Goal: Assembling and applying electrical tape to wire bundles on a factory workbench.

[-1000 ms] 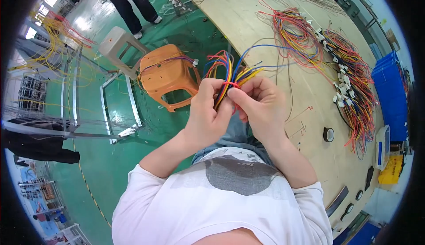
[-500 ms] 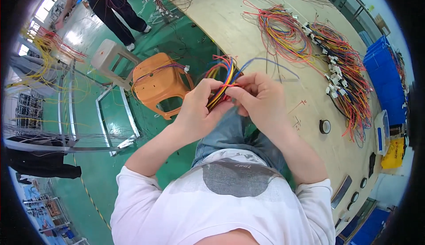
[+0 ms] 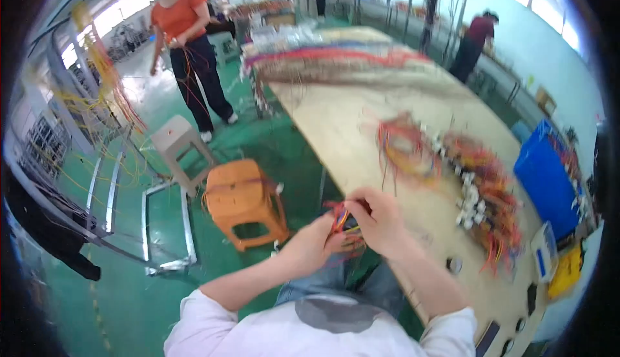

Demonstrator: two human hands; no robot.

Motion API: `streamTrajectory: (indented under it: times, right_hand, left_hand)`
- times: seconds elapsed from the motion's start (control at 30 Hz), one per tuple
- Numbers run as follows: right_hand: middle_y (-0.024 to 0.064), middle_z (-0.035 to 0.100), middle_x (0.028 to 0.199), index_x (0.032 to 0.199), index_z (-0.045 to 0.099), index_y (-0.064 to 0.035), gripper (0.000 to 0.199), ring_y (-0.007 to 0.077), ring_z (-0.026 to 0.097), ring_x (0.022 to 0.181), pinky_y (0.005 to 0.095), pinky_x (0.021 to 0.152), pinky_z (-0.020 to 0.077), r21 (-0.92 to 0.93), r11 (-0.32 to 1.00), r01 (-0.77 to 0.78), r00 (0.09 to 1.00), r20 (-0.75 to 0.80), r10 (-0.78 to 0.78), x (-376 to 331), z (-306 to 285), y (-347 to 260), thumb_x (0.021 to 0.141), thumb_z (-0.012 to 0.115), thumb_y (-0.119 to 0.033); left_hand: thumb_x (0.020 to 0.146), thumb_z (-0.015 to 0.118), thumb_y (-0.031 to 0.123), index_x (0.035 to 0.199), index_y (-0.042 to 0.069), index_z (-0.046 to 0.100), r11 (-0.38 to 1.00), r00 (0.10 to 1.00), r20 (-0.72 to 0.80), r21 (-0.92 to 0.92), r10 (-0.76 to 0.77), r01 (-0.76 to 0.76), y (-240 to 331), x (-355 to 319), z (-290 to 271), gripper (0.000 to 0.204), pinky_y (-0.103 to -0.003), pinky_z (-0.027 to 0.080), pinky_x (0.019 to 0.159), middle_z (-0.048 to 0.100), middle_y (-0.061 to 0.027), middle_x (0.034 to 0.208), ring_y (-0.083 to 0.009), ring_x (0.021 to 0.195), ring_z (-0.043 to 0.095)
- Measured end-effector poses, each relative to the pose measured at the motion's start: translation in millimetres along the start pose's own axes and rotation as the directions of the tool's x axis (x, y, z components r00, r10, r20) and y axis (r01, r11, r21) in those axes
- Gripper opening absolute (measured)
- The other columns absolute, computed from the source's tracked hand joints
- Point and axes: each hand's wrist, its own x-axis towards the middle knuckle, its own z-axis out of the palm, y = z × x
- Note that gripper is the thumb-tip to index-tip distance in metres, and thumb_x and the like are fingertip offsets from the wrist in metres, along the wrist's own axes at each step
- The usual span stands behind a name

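Note:
A coiled bundle of coloured wires (image 3: 338, 217), red, yellow and blue among them, is between my hands above my lap, next to the table's edge. My left hand (image 3: 312, 246) is closed round the bundle from the left. From the right, my right hand (image 3: 380, 223) bends its fingers and thumb over the top of the same wires, closed on them. The picture is smeared by motion, so single strands and the right fingertips are hard to make out.
The wooden table (image 3: 336, 144) carries coiled wire harnesses (image 3: 481, 192) with white connectors, black tape rolls (image 3: 454, 265) and wires at its far end. A blue bin (image 3: 547, 176) stands right. Left are an orange stool (image 3: 236, 186), a grey stool (image 3: 174, 134) and a person in orange (image 3: 184, 15).
The view has tilted up, bringing the far table and more people into sight. The bundle stays in my hands, which sit lower in the picture; the right hand has shifted over its top.

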Motion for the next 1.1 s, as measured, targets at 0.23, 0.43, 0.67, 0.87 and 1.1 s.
streamTrajectory:
  times: [0.23,0.43,0.67,0.87,1.1]
  right_hand:
    - [0.0066,0.046,0.061,0.073,0.052,0.0011,0.013,0.0118,0.045,0.058,0.0265,0.051,0.0354,0.079,0.997,-0.017,0.985,0.174,0.004,12,-3,-4,0.077,0.057,-0.011]
    - [0.0064,0.055,0.085,0.079,0.057,0.0003,0.020,0.0162,0.053,0.074,0.0294,0.066,0.0417,0.751,0.599,-0.278,0.956,0.154,0.251,11,-19,2,0.082,0.050,-0.018]
    - [0.0031,0.046,0.066,0.066,0.043,-0.0102,0.029,0.0164,0.044,0.058,0.0367,0.069,0.0420,0.925,0.018,-0.381,0.878,0.355,0.320,11,-10,-22,0.088,0.040,-0.030]
    - [-0.0008,0.029,0.045,0.062,0.033,-0.0107,0.030,0.0089,0.024,0.036,0.0243,0.036,0.0245,0.791,0.490,-0.367,0.929,0.280,0.243,3,-49,-73,0.087,0.037,-0.026]
    - [-0.0012,0.030,0.045,0.060,0.030,-0.0106,0.029,0.0078,0.023,0.036,0.0238,0.035,0.0259,0.904,0.295,-0.309,0.926,0.214,0.312,-30,-72,-68,0.087,0.034,-0.020]
  left_hand:
    - [0.081,0.052,0.033,0.086,-0.002,0.048,1.000,0.998,0.056,0.019,-0.017,0.016,-7,8,-5,0.035,-0.038,0.043,0.057,0.056,-0.0194,0.068,-0.0334,0.064,0.056]
    - [0.080,0.053,0.030,0.080,0.000,0.055,0.992,0.995,-0.035,-0.095,-0.090,0.086,-7,8,-8,0.030,-0.033,0.039,0.049,0.052,-0.0139,0.058,-0.0224,0.052,0.051]
    - [0.080,0.050,0.023,0.088,0.000,0.056,0.335,0.888,0.458,-0.832,-0.032,0.441,-20,-4,20,0.024,-0.024,0.040,0.060,0.058,-0.0064,0.076,-0.0104,0.067,0.050]
    - [0.067,0.051,0.011,0.087,-0.004,0.051,-0.187,0.873,0.397,-0.870,0.284,0.457,-2,-5,17,0.024,-0.029,0.045,0.067,0.057,-0.0127,0.076,-0.0187,0.067,0.057]
    - [0.066,0.053,0.006,0.075,-0.005,0.053,0.246,0.576,0.729,-0.675,0.370,0.696,21,-2,1,0.014,-0.022,0.039,0.046,0.055,-0.0108,0.064,-0.0133,0.053,0.050]
